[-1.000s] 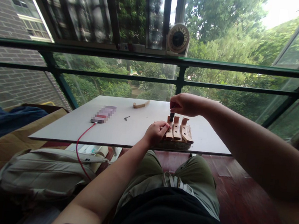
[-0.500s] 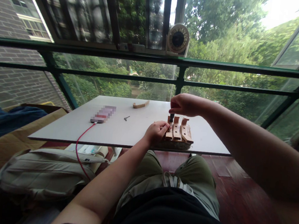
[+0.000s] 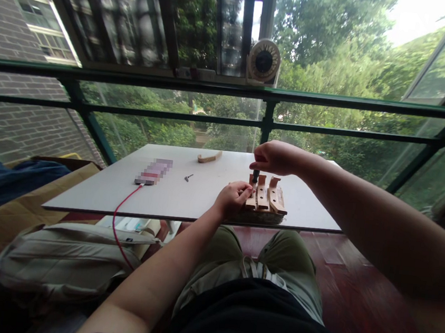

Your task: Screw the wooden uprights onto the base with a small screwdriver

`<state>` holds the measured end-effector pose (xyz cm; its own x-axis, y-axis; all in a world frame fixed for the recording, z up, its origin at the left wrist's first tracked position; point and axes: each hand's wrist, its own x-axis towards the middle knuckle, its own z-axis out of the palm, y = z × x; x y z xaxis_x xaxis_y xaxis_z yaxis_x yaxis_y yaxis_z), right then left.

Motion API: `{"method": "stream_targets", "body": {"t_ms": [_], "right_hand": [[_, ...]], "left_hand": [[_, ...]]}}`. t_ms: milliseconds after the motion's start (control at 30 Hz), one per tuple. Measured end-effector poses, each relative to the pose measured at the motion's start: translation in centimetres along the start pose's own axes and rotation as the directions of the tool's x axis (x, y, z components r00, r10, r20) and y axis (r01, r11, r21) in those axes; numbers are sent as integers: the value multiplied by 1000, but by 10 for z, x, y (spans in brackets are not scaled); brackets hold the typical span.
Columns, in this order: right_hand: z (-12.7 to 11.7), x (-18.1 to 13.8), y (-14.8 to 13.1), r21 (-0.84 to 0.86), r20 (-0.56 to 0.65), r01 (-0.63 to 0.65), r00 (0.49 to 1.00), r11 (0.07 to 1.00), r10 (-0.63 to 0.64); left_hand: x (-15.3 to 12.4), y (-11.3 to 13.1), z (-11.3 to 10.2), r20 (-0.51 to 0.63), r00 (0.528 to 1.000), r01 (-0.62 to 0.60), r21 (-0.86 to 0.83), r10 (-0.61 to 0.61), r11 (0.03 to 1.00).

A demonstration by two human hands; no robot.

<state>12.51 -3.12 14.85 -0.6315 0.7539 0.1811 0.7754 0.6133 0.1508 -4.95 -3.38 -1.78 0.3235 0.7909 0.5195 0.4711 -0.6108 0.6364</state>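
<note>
tan hooks [image 3: 260, 194], black-handled screwdriver [image 3: 255, 176]

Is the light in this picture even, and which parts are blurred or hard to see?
Head view: uneven light, the sky washed out at upper right; head view: the floor at right smeared; head view: an item on the table pixelated, the screwdriver handle in the right hand showing little detail.

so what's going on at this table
A person's right hand grips a dark-handled screwdriver, held upright over the leftmost of three curved wooden pieces set side by side. The left hand has its fingers close together by the tool's lower end; what they pinch is unclear. Farther off on the table lie another curved piece and some small screws.
</note>
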Motion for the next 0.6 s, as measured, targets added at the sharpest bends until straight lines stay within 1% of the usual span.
{"method": "stream_targets", "body": {"t_ms": [200,300,400,600], "right_hand": [[-2,1,-5,-24,-12,-13,1000,1000,13],[0,2,-6,-39,-38,-8,999,999,6],[4,1,-3,-43,-89,-17,996,999,14],[12,-4,7,7,-189,-36,981,999,37]], "left_hand": [[-1,1,0,-28,1000,8,-54,-10,999],[-1,1,1,-6,1000,21,-95,-22,995],[2,2,5,8,1000,23,-109,-22,994],[7,5,13,-8,999,31,-112,-32,993]]}}
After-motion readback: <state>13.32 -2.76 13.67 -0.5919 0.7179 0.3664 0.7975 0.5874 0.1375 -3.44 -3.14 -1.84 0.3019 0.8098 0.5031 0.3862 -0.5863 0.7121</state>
